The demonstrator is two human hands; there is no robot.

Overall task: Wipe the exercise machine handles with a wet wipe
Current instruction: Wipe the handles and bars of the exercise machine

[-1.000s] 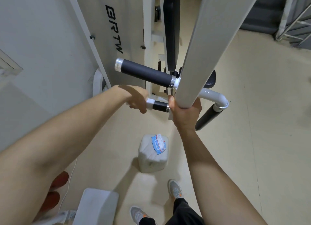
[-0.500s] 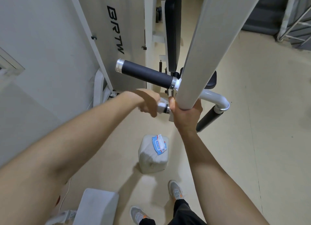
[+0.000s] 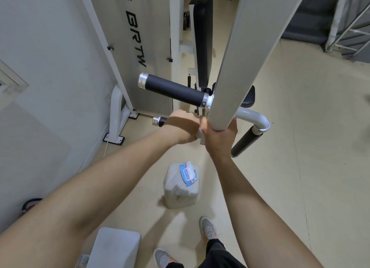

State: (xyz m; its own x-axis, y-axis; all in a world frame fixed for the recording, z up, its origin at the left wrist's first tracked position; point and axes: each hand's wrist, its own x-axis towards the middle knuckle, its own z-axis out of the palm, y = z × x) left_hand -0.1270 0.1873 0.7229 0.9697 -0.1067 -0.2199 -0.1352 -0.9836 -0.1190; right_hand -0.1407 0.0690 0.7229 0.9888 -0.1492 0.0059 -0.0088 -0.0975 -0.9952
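My left hand [image 3: 183, 128] is closed around the lower handle [image 3: 160, 121], hard against the post. Only the handle's silver end cap and a short black stretch stick out to the left. A bit of white shows under my fingers; I cannot tell whether it is the wipe. My right hand [image 3: 220, 137] grips the bottom end of the white machine arm [image 3: 236, 53]. Above my left hand the long black upper handle [image 3: 174, 89] points left. A third black handle [image 3: 246, 142] slants down on the right. A blue wet wipe pack [image 3: 188, 172] lies on a white jerrycan [image 3: 178, 193].
The machine's grey panel [image 3: 148, 27] and a black padded backrest [image 3: 202, 37] stand ahead. A white wall is close on the left. A grey stool [image 3: 116, 247] and my shoes [image 3: 208, 228] are at the bottom. Stairs [image 3: 312, 17] rise at the top right.
My left hand has slid along the lower handle from its outer end inward to the post, which uncovers the silver end cap. My right hand stays on the machine arm.
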